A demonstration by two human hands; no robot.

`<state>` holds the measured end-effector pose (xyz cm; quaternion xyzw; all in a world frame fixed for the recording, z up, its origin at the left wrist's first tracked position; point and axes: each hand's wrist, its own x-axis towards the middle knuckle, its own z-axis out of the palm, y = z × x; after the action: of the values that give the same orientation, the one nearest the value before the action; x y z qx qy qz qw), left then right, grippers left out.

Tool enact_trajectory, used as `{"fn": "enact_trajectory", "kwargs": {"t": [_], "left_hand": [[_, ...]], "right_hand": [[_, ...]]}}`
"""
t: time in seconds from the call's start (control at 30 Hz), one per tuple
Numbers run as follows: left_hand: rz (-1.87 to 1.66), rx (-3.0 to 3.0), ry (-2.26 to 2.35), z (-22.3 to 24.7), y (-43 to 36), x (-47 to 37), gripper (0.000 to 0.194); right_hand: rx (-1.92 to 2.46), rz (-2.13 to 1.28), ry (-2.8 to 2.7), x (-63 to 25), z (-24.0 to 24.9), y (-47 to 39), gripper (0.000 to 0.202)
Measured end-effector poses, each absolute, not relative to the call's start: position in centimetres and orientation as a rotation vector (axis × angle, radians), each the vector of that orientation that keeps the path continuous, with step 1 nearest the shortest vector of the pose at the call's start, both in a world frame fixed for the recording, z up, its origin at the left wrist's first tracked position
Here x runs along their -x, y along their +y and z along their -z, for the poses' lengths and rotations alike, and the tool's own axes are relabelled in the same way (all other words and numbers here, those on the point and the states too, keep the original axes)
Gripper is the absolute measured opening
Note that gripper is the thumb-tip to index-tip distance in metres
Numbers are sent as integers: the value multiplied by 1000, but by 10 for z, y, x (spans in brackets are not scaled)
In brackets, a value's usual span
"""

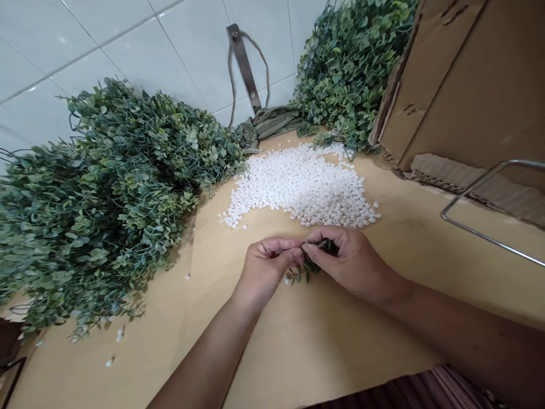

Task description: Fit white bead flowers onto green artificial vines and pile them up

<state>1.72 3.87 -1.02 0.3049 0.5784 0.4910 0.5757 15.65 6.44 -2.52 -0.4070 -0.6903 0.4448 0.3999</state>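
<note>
Head view. Nearest: pleated garment [400, 395] at the bottom edge, then bare desk [255, 352]. Past it, 2 hands meet over the desk, in front of the pile.

Right hand [353, 262]: thumb and index clamped on a dark green sprig [305, 276], partly hidden in the grip, leaves hanging below. Left hand [272, 261]: thumb and index pressed together at the sprig's upper end, tips touching or nearly touching the right's; what lies between them is too small to tell.

Technique, my judgement: right grip firm and close to the working end, so the thin stem cannot bend; left does the fine moves with fingertips only. Pressure straight along the stem, no twisting; leaves folded clear of the pinch. Working low over the desk should make any dropped bit easy to recover.

Beyond: pile of small white pieces [302, 187], with a few strays at left. Leafy bunch [114, 193] to the left; metal bar [489, 237] and cardboard [472, 85] to the right. Farthest: 2nd bunch [349, 79], green cloth [276, 123], strap [244, 68] against the tiled wall [183, 51].
</note>
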Motion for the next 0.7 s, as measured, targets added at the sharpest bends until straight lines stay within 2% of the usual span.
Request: {"fn": "enact_trajectory", "kwargs": {"t": [0.23,0.47,0.7], "left_hand": [[-1179,-752,1283,9,38,-14,25],[-1182,-756,1315,9,39,-12,25],[-1203,-738,1332,10,39,-11,21]], "right_hand": [[958,-1237,-1640,-157,22,64,13],[948,-1059,-1743,-157,25,65,13],[934,-1072,-1803,-157,27,64,15]]}}
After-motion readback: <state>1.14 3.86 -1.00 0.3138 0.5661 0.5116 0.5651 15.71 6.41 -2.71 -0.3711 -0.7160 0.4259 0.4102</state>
